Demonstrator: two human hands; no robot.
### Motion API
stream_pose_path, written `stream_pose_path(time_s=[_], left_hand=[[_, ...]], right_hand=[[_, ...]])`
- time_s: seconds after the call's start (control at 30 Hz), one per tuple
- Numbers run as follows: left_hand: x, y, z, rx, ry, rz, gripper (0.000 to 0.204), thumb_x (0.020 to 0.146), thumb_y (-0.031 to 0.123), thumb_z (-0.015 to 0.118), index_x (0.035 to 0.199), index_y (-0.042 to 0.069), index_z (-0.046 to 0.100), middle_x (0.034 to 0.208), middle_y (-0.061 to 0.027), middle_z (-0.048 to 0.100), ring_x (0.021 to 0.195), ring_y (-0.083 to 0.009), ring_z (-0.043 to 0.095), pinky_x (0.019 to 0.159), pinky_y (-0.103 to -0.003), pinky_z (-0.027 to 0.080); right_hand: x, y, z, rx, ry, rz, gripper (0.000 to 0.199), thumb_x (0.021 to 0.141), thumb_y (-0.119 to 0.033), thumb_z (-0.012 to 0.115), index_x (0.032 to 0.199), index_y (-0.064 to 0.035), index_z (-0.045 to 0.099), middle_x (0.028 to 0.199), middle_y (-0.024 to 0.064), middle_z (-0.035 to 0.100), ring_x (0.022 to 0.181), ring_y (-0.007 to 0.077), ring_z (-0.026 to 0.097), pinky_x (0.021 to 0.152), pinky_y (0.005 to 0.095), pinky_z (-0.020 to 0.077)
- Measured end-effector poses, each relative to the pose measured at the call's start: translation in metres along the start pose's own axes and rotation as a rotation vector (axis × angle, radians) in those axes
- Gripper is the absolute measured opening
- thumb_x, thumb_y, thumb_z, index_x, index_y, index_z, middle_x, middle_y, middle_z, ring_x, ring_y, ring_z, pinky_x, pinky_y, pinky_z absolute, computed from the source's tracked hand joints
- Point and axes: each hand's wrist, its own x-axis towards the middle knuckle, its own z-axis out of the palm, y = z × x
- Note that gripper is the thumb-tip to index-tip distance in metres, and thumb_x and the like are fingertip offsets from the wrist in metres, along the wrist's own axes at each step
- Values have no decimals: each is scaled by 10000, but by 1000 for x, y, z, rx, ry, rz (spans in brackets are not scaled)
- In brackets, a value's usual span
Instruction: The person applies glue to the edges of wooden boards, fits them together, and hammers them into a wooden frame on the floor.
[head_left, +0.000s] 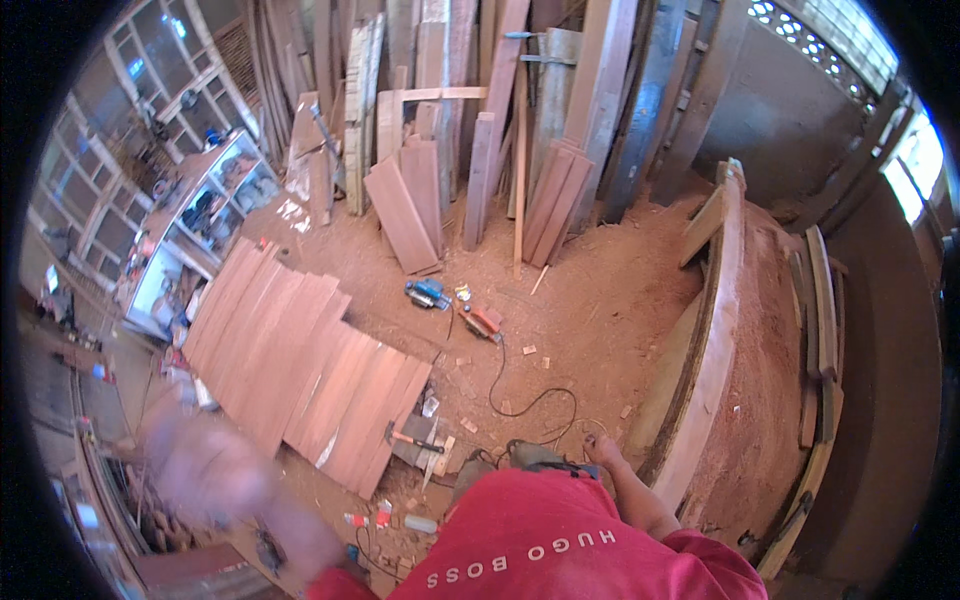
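1. The reddish planks point(300, 360) are lying side by side on the sawdust floor point(600, 300), left of centre; they are looking long, stiff and fairly heavy, so I judge each is best lifted near both ends or at its balance point.
2. The curved timber frame point(715, 330) is standing at the right, bulky and rigid.
3. The left hand point(200, 470) is swinging above the planks' near end, too blurred to tell whether it is spread or closed.
4. The right hand point(600, 448) is hanging by the frame; its fingers are not showing clearly, apparently gripping nothing.
5. A hammer point(412, 438) is lying beside the planks, probably head-heavy; take its handle.
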Motion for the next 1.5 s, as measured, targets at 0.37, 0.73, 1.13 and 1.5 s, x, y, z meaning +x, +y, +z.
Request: stream_pose_path(time_s=[0.37, 0.73, 1.13, 1.5], left_hand=[[-428, -195, -90, 261, -1532, -367, 461, 916, 310, 582, 660, -73, 604, 580, -258, 532, 520, -342, 498, 526, -490, 371], [-376, -285, 43, 524, -1741, -388, 344, 932, 238, 519, 1195, 21, 560, 966, -248, 668, 926, -411, 645, 799, -468, 509], [-406, -193, 216, 206, -1625, -474, 345, 854, 216, 645, 1144, 29, 631, 1052, -197, 679, 1018, -324, 653, 886, -403, 507], [-427, -94, 350, 321, -1707, -607, 428, 862, 278, 638, 1205, 23, 617, 1050, -237, 678, 969, -342, 671, 867, -406, 515]], right_hand=[[-101, 13, -33, 83, 134, 372, 336, 860, -310, 559, 1030, -37, 657, 992, 272, 651, 962, 427, 631, 834, 502, 503], [-189, 39, 30, 274, 25, 707, 394, 824, -366, 636, 1024, -29, 676, 1017, 259, 659, 1013, 417, 626, 867, 488, 512], [13, 104, -67, 345, 195, 503, 351, 827, -282, 624, 1041, -8, 663, 935, 258, 677, 962, 405, 653, 839, 454, 523], [225, 132, -259, 499, 327, 386, 280, 879, -214, 606, 1017, 27, 642, 836, 182, 681, 695, 298, 677, 660, 396, 550]])
